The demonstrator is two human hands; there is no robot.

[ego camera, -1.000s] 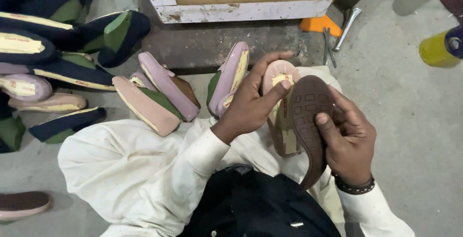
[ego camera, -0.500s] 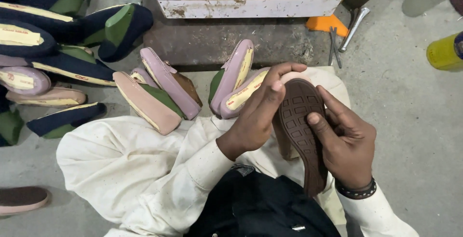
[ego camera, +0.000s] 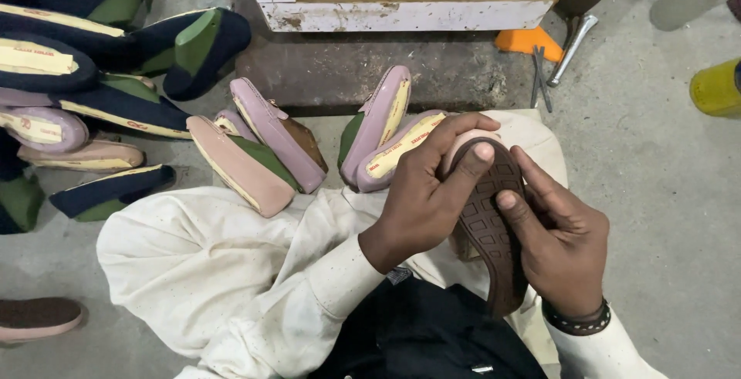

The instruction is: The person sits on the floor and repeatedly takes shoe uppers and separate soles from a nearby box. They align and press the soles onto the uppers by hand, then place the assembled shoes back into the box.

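Both hands grip one shoe | brown sole (ego camera: 486, 228) faces up, long axis toward the body | left hand (ego camera: 428, 194) fingers curled over toe | right hand (ego camera: 559, 240) thumb pressing sole.

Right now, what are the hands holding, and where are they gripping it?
Both hold one brown shoe sole: left hand pinches its upper, toe end; right hand grips its right edge near the middle.
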